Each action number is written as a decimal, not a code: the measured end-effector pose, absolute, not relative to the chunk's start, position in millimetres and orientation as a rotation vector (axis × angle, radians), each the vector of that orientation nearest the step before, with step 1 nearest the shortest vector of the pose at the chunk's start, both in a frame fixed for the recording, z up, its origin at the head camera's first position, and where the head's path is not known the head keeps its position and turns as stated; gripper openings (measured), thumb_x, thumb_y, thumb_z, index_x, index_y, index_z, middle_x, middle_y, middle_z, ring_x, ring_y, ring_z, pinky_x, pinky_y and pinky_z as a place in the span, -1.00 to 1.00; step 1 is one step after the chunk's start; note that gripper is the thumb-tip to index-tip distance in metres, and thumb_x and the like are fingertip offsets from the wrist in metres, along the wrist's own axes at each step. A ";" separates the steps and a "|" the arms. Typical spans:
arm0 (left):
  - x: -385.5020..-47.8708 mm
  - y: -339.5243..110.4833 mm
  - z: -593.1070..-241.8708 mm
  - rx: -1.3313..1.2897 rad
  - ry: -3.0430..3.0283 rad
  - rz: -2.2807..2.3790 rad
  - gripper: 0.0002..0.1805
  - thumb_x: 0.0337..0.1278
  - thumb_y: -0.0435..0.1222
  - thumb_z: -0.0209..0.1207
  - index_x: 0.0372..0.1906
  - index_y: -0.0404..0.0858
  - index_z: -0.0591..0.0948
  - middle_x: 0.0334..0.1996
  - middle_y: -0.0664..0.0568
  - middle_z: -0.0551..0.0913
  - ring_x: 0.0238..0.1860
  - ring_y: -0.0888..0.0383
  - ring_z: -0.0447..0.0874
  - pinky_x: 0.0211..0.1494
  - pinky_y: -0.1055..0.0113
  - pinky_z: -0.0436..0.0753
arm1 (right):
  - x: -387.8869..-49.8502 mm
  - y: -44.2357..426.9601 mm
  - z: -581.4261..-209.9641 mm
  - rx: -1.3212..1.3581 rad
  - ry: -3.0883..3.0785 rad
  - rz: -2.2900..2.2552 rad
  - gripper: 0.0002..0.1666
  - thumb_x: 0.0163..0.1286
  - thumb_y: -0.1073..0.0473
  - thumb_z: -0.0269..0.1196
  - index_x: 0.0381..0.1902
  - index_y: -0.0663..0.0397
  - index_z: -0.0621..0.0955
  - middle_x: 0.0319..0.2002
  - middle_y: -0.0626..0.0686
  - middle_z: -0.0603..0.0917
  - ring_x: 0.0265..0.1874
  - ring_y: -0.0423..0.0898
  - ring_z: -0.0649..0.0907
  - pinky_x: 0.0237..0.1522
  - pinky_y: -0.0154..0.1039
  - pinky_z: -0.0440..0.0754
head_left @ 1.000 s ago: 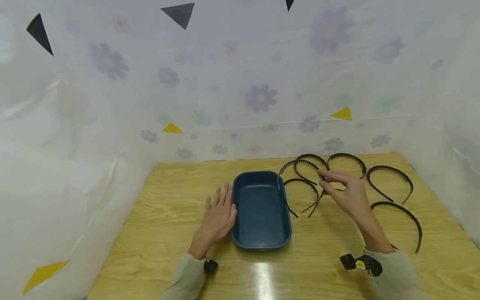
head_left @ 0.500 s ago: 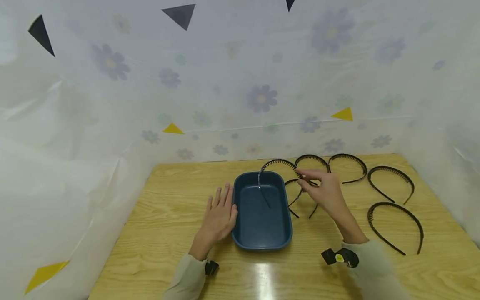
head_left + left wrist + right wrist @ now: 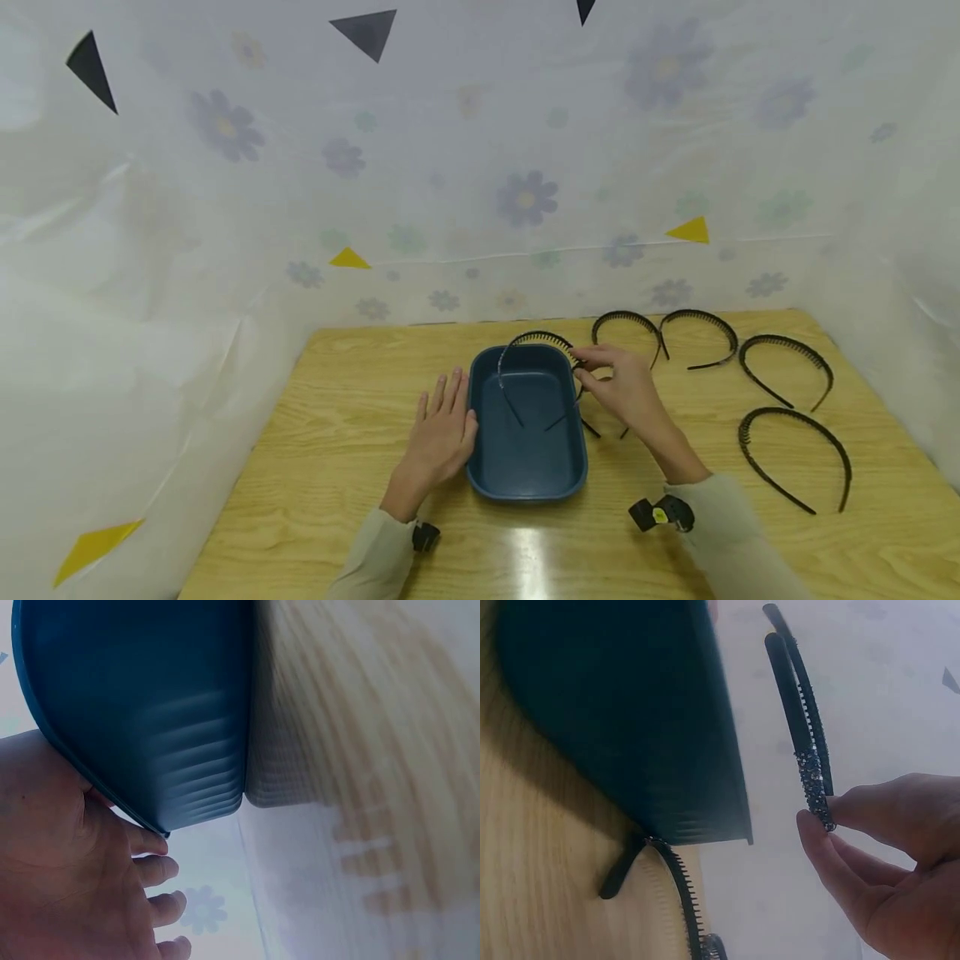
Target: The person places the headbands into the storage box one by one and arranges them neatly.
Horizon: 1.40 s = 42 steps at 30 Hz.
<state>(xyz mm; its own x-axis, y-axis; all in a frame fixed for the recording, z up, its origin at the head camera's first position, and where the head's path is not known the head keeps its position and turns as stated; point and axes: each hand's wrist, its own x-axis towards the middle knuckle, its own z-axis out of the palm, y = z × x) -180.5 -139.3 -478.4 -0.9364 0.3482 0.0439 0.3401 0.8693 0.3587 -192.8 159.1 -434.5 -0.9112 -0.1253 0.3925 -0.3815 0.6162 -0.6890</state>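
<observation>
A dark blue rectangular tray (image 3: 527,492) stands on the wooden table. Over its upper part is a toothed black headband (image 3: 501,379), pinched at its right side by my right hand (image 3: 626,400). In the right wrist view, thumb and fingertips of the right hand (image 3: 885,862) grip the glittery part of the headband (image 3: 810,769), its ends pointing up. My left hand (image 3: 435,437) lies with straight fingers along the tray's left side; the left wrist view shows that hand (image 3: 82,862) against the rim of the tray (image 3: 97,784).
Several black headbands lie right of the tray: two at the back (image 3: 628,315) (image 3: 701,313), one farther right (image 3: 787,340), one near the right front (image 3: 832,442). Another headband (image 3: 592,428) beside the tray is partly hidden by the right hand. A flower-patterned sheet (image 3: 450,167) hangs behind.
My right hand has moved left with the headband, which has come from the tray's right edge to over the tray. The left hand has stayed at the tray's side.
</observation>
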 end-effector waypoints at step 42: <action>-177.3 -139.5 -474.6 0.578 3.005 0.613 -0.34 0.64 -0.16 -0.25 0.65 -0.34 0.00 0.65 -0.17 -0.07 0.64 -0.17 -0.20 0.59 -0.21 -0.10 | -206.6 108.1 -475.8 0.680 -2.669 0.583 -0.68 0.23 0.44 0.42 -0.03 0.31 0.76 -0.12 0.23 0.73 -0.38 0.00 0.70 -0.43 -0.16 0.60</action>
<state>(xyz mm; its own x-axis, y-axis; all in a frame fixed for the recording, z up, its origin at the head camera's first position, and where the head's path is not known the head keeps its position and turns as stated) -177.3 -139.5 -474.6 -0.9312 0.3605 0.0529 0.3524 0.8542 0.3823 -206.6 108.1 -475.8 -0.8334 -0.3797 0.4016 -0.5126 0.8026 -0.3050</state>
